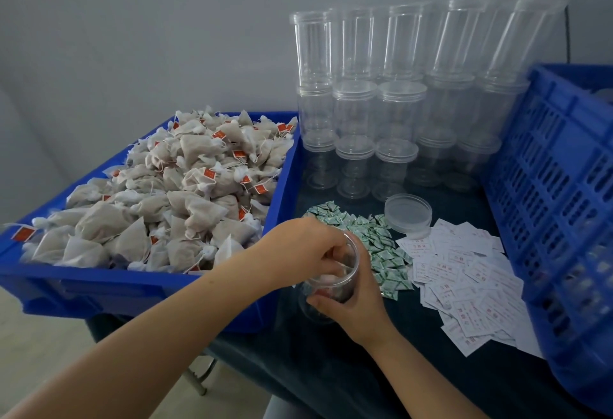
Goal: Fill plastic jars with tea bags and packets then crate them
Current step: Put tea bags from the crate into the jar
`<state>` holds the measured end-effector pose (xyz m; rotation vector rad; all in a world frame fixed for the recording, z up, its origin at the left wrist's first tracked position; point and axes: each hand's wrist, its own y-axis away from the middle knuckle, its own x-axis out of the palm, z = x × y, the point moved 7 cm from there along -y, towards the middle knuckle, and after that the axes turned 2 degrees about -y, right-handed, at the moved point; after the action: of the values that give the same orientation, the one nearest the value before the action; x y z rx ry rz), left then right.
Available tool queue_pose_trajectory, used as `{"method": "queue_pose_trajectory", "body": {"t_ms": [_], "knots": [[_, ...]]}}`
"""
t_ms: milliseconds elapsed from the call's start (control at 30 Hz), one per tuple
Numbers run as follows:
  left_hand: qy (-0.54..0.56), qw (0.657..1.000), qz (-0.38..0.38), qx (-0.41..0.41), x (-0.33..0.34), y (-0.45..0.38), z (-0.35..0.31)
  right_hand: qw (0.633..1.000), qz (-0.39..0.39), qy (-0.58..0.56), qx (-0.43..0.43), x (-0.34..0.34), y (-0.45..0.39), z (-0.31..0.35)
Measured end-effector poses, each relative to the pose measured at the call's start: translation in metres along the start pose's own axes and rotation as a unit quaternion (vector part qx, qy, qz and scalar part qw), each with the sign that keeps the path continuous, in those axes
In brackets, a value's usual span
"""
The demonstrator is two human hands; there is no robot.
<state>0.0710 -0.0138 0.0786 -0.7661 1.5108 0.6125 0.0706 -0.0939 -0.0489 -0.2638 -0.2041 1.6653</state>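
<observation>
A clear plastic jar [345, 281] stands open on the dark table, tilted toward me. My right hand [356, 305] grips its side from the right. The fingers of my left hand [306, 249] reach into the jar's mouth, touching tea bags inside; whether they pinch one is hidden. A blue tray [139, 289] on the left is heaped with beige tea bags [172, 199] with red tags. Small green-and-white packets [371, 236] lie in a pile behind the jar. White paper slips [464, 279] are spread to the right. The jar's lid [408, 213] rests upturned beyond the packets.
Several empty lidded clear jars [398, 96] are stacked at the back against the grey wall. A blue slotted crate [564, 193] stands along the right edge, holding blurred jars. The table's front edge and a folding leg show below.
</observation>
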Motion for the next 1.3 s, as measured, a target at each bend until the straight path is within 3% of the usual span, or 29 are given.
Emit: {"method": "queue_pose_trajectory", "body": {"t_ms": [233, 400, 700, 833, 967, 1067, 1300], "knots": [[0.023, 0.995, -0.097, -0.007, -0.019, 0.009, 0.015, 1.0, -0.003, 0.013, -0.006, 0.0, 0.001, -0.004], [0.075, 0.976, -0.183, -0.09, -0.039, 0.029, 0.062, 1.0, -0.004, 0.024, -0.003, -0.001, 0.001, -0.004], [-0.004, 0.956, -0.12, -0.268, -0.01, 0.056, 0.126, 0.999, -0.001, 0.035, 0.003, -0.001, 0.003, 0.003], [-0.085, 0.945, -0.135, -0.286, -0.007, 0.061, 0.128, 0.999, -0.001, 0.04, 0.009, -0.001, 0.004, 0.005], [-0.202, 0.93, -0.064, -0.3, -0.003, 0.06, 0.132, 0.999, 0.0, 0.04, 0.009, -0.001, 0.004, 0.005], [-0.212, 0.928, -0.055, -0.302, -0.002, 0.058, 0.135, 0.999, 0.001, 0.04, 0.012, -0.001, 0.004, 0.005], [-0.171, 0.934, -0.124, -0.289, -0.008, 0.06, 0.131, 0.999, -0.001, 0.045, 0.014, -0.001, 0.004, 0.004]]}}
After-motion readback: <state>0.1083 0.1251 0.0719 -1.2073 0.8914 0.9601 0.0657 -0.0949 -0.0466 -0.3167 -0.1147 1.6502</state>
